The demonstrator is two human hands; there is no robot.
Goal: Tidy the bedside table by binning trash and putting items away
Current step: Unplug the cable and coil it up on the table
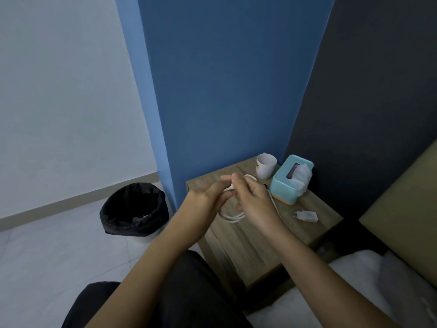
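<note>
Over the bedside table (248,245), the left hand (208,197) and right hand (254,197) both grasp a looped white cable (233,217); a charger plug (306,216) lies at three o'clock.

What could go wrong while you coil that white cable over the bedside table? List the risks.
1. The white cable trails from the right hand close past the white ceramic mug; a tug might tip it.
2. Loops held by the left hand could slip loose.
3. The small white charger plug near the wooden bedside table's edge could get knocked off.
</note>
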